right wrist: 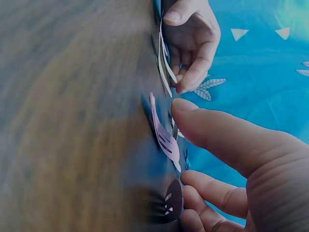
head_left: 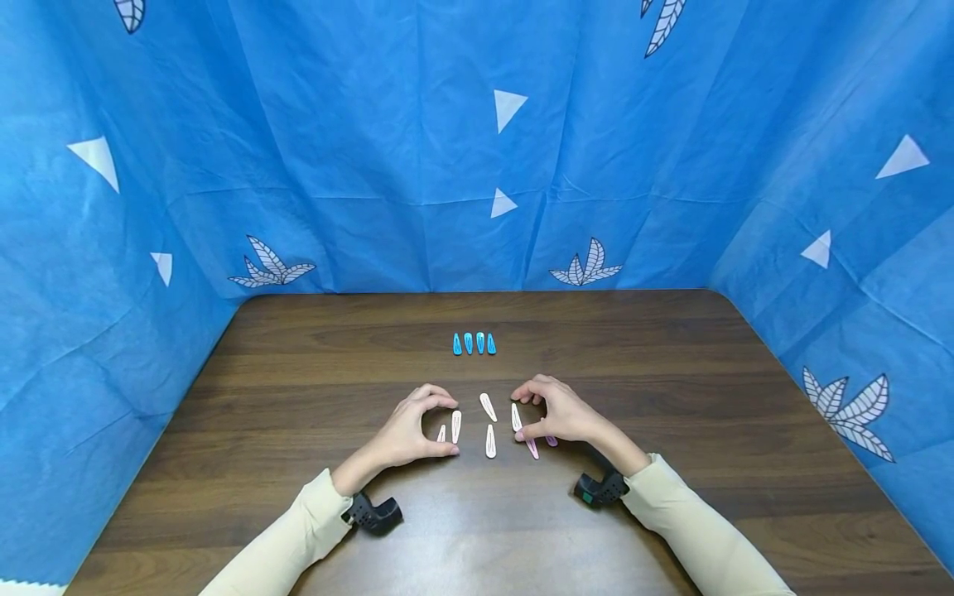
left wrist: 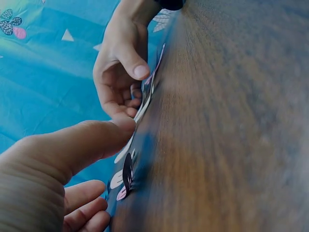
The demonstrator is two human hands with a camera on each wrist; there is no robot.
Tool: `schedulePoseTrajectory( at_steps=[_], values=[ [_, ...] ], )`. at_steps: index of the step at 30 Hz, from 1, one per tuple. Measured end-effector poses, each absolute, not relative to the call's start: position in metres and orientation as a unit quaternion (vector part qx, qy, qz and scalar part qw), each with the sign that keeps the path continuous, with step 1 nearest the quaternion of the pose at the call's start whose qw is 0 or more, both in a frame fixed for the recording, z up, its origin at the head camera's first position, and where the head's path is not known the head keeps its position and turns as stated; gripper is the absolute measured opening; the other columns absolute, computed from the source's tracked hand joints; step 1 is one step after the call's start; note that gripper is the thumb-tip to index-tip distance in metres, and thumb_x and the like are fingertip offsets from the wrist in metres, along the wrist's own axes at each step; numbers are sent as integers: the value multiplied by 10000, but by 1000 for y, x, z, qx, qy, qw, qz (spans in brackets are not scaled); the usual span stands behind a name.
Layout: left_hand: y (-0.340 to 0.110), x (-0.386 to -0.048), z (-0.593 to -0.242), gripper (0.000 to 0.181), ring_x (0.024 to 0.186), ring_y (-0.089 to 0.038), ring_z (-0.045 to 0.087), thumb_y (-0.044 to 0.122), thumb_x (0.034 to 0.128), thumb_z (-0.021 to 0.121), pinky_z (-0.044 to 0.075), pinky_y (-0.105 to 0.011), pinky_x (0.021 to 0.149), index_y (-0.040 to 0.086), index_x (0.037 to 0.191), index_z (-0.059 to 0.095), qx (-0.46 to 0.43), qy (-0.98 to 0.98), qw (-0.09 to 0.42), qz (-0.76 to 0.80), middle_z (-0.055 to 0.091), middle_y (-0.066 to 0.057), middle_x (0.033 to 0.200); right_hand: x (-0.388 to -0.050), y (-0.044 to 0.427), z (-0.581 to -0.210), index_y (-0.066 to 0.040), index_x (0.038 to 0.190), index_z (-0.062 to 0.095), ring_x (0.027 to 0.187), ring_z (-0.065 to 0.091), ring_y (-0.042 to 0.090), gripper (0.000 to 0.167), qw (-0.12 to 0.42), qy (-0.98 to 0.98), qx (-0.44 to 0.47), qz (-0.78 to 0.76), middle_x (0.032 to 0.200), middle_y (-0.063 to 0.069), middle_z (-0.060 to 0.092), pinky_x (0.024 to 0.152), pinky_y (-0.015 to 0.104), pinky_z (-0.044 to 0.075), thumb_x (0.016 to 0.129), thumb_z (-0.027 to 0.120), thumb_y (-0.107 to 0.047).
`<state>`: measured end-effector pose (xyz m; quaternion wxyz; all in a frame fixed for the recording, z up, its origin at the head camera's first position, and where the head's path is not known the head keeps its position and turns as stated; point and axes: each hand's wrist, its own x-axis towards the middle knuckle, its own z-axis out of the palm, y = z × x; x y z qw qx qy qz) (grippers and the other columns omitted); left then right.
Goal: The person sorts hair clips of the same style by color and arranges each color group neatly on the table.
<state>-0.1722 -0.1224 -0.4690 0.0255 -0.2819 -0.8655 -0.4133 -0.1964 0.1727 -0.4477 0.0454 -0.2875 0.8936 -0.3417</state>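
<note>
Several white snap hair clips lie between my hands in the head view. My left hand (head_left: 406, 429) curves around a white clip (head_left: 456, 427), thumb and fingers well apart; another white clip (head_left: 442, 433) shows inside that curve. On the other side, my right hand (head_left: 565, 414) spreads its thumb and fingers about a white clip (head_left: 516, 416). A pink clip (head_left: 532, 449) lies below the right thumb, and a purple clip (head_left: 551, 440) is partly covered by this hand. Two more white clips, one tilted (head_left: 488, 406) and one upright (head_left: 490, 441), lie in the middle.
Farther back, several blue hair clips (head_left: 469, 343) form a neat row. The brown wooden table (head_left: 335, 348) meets a blue patterned cloth (head_left: 373, 165) behind and at both sides. Each wrist wears a black camera, one on the left (head_left: 375, 513) and one on the right (head_left: 599, 488).
</note>
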Motion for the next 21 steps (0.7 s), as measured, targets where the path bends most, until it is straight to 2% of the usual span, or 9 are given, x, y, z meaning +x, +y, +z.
schedulePoseTrajectory(
  at_steps=[21],
  values=[
    [-121, -172, -469, 445, 1107, -217, 548, 236, 649, 875, 437, -413, 949, 87, 1041, 726, -296, -868, 55, -395, 615, -14, 1128, -196, 171, -448, -178, 1059, 705, 880, 521, 107, 443, 41, 905, -285, -314, 939, -51, 598, 817, 286, 377, 667, 870, -302]
  ],
)
